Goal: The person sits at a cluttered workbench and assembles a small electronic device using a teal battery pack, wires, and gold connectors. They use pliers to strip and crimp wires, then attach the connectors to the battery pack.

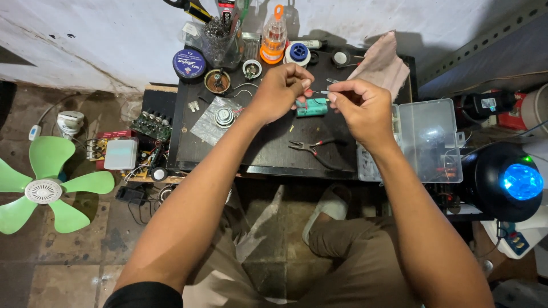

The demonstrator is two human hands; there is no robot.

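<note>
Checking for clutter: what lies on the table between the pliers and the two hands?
Head view: only a green block below the hands; toward the pliers, bare table.

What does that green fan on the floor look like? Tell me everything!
The green fan blade lies flat on the tiled floor, left of the black work table. It looks like plastic: several wide, rounded light-green blades around a white, ribbed round hub. One blade runs past the picture's left edge. Neither hand touches it.

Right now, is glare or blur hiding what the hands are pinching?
Head view: the blue lamp flares at the right edge, away from the hands; the left hand and right hand are sharp, but the pinched piece is too small to identify.
</note>
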